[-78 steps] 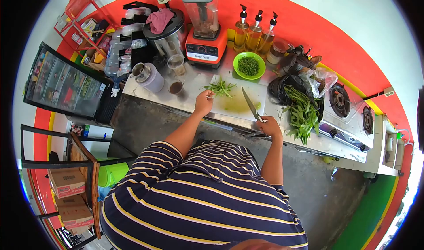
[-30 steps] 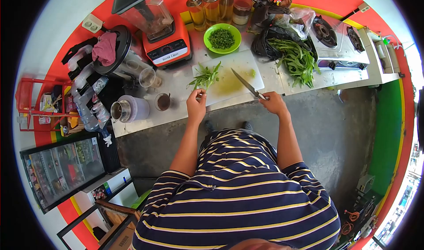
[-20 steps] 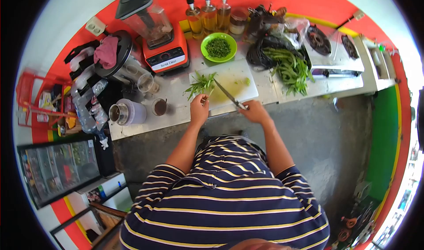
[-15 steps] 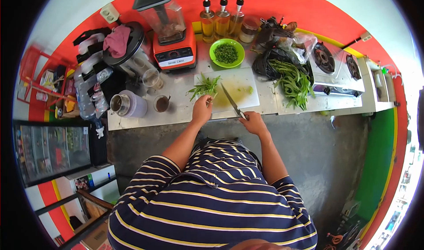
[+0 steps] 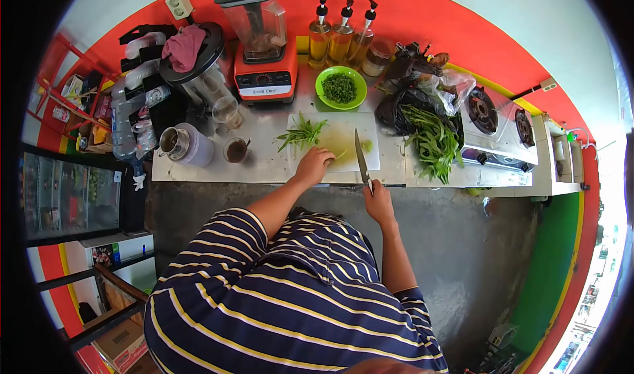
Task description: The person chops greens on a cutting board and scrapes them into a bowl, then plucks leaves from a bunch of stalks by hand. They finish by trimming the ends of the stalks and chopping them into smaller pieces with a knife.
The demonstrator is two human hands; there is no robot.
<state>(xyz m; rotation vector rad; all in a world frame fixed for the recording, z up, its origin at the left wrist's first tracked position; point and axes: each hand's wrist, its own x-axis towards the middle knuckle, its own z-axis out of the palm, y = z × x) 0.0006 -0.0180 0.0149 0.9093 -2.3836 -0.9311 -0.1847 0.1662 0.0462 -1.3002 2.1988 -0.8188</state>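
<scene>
A small bunch of green stems (image 5: pixel 300 135) lies on the left part of the white cutting board (image 5: pixel 343 126), leafy ends toward the blender side. The left hand (image 5: pixel 314 164) rests on the board's near edge just right of the bunch, fingers curled down; whether they pinch a stem cannot be told at this size. The right hand (image 5: pixel 379 202) hangs just off the board's near edge, fingers wrapped closed round the handle of a knife (image 5: pixel 361 161), whose blade reaches up over the board's right half, apart from the bunch.

To cut well, the stems would want gathering into a tight, even bundle under tucked-in fingertips, with the blade brought across them near the board's middle, clear of the knuckles.

Behind the board stands a green bowl (image 5: pixel 341 88) of chopped greens, close enough to take cut pieces. Beyond that are three pump bottles (image 5: pixel 341 36). To the board's back left sits an orange blender (image 5: pixel 263 50); to its left, a small glass of dark liquid (image 5: pixel 236 150) that a sweeping elbow could knock, and further left a metal jug (image 5: pixel 178 143). Right of the board a heap of long green leaves (image 5: pixel 432 139) spills from a black bag, crowding that edge, and past it a gas stove (image 5: pixel 502 133).
</scene>
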